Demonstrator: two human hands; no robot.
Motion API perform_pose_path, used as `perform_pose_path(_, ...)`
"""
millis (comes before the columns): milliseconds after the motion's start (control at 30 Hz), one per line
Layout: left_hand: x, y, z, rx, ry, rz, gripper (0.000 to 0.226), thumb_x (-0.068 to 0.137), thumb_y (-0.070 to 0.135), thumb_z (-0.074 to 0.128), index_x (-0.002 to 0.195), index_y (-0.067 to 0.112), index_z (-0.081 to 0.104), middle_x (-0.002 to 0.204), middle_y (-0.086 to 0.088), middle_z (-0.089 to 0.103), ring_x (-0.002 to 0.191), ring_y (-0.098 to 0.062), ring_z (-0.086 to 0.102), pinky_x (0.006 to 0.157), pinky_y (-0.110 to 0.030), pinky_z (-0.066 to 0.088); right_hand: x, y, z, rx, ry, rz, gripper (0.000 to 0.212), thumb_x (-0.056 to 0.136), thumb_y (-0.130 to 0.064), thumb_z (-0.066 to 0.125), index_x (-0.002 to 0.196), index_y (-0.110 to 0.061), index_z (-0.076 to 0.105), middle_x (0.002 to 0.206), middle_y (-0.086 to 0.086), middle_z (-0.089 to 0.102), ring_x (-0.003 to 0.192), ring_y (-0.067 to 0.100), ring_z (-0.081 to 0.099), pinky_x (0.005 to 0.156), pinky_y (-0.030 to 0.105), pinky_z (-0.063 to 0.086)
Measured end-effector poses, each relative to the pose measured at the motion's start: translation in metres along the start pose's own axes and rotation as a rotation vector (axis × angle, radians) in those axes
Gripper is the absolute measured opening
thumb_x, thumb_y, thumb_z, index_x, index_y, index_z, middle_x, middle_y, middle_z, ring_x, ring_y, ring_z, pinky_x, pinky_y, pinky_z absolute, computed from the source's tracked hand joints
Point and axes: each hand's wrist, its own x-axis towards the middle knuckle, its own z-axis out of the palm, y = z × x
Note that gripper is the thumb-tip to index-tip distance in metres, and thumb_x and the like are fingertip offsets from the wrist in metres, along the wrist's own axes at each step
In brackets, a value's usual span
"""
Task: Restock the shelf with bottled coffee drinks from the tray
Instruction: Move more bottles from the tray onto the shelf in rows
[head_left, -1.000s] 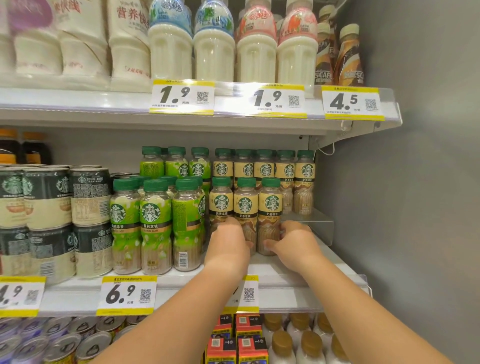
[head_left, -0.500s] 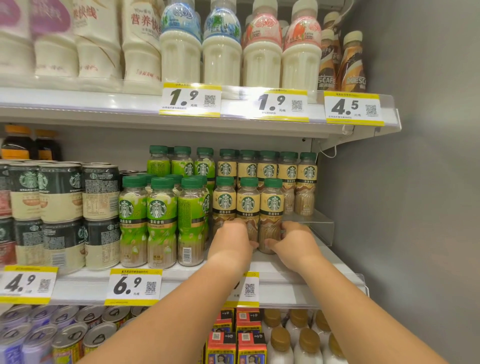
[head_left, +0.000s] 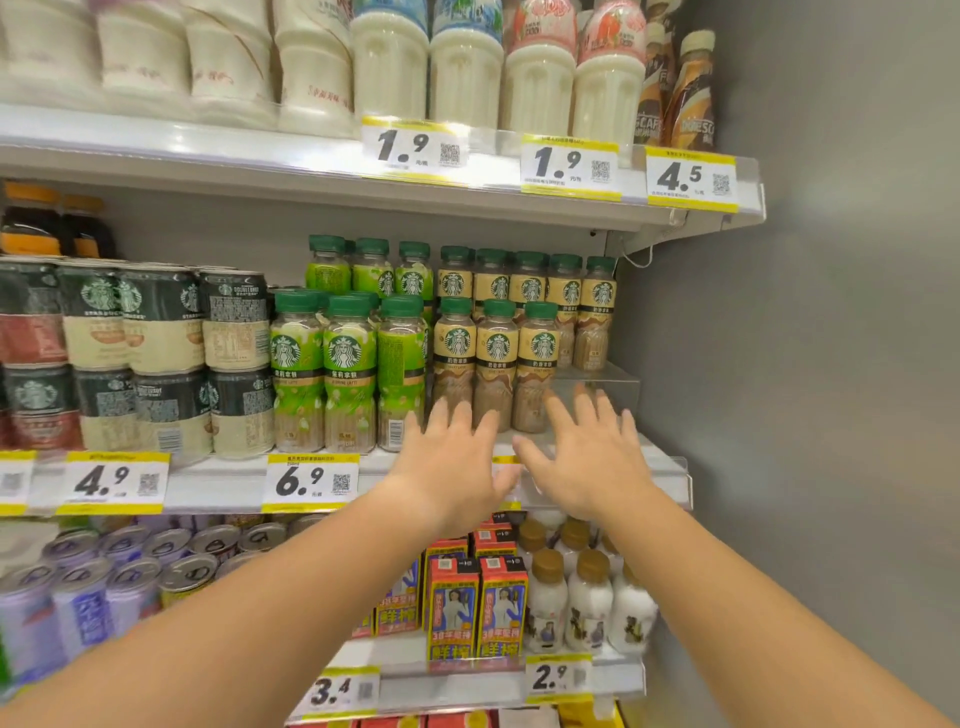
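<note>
Tan-labelled bottled coffee drinks with green caps stand in rows at the right end of the middle shelf. Three of them form the front row, and more stand behind on a raised step. My left hand hovers just in front of the front row, fingers spread and holding nothing. My right hand is beside it to the right, also spread and empty, in front of a bare patch of shelf. No tray is in view.
Green-labelled latte bottles stand left of the tan ones, with stacked coffee cans further left. A clear plastic divider and the grey side wall bound the right. White milk bottles fill the shelf above; cartons sit below.
Both hands let go of the front-row tan bottles and drew back toward me with fingers spread. The view shifted right and slightly down.
</note>
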Motion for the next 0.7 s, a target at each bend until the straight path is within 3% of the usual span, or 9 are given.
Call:
perform_pose_path(100, -0.023, -0.006, 0.002, 0.046, 0.058, 0.071, 0.079, 0.096, 0.067, 0.02, 0.158, 0.021, 0.002, 0.165, -0.013, 0.001, 0.151, -0.034, -0.003, 0.118, -0.06, 0.01, -0.028, -0.007, 0.0, -0.015, 0.079, -0.029, 0.081, 0.093, -0.07, 0.021, 0.159, -0.025, 0.008, 0.166, 0.011, -0.004, 0.152, 0.028, -0.008, 0.122, 0.05, -0.002)
perform_pose_path(200, -0.053, -0.011, 0.012, 0.097, 0.12, 0.147, 0.083, 0.094, 0.07, 0.02, 0.158, 0.02, 0.002, 0.165, -0.014, -0.004, 0.151, -0.035, -0.004, 0.117, -0.062, 0.01, -0.062, -0.017, 0.007, -0.037, 0.105, -0.025, 0.081, 0.092, -0.069, 0.017, 0.159, -0.023, 0.01, 0.166, 0.011, -0.003, 0.152, 0.028, -0.006, 0.122, 0.05, 0.001)
perform_pose_path(433, -0.122, -0.035, 0.057, 0.036, 0.243, 0.24, 0.083, 0.089, 0.065, 0.023, 0.155, 0.014, 0.026, 0.161, -0.019, 0.022, 0.147, -0.04, 0.022, 0.111, -0.064, 0.024, -0.146, -0.044, 0.045, -0.049, 0.134, 0.055, 0.084, 0.088, -0.065, 0.023, 0.156, -0.015, 0.026, 0.164, 0.017, 0.016, 0.151, 0.033, 0.012, 0.12, 0.052, 0.012)
perform_pose_path(567, -0.163, -0.047, 0.096, -0.033, 0.177, 0.232, 0.082, 0.089, 0.063, 0.025, 0.154, 0.013, 0.028, 0.158, -0.02, 0.028, 0.145, -0.04, 0.026, 0.111, -0.061, 0.028, -0.187, -0.055, 0.076, -0.05, 0.107, 0.099, 0.084, 0.088, -0.063, 0.023, 0.155, -0.013, 0.027, 0.162, 0.019, 0.019, 0.15, 0.036, 0.016, 0.119, 0.051, 0.016)
perform_pose_path(700, -0.215, -0.06, 0.162, -0.037, 0.036, 0.213, 0.081, 0.09, 0.063, 0.031, 0.153, 0.012, 0.028, 0.158, -0.022, 0.028, 0.145, -0.041, 0.026, 0.112, -0.06, 0.027, -0.245, -0.071, 0.131, -0.034, -0.072, 0.146, 0.087, 0.086, -0.064, 0.014, 0.157, -0.014, 0.02, 0.164, 0.017, 0.013, 0.151, 0.033, 0.009, 0.121, 0.049, 0.011)
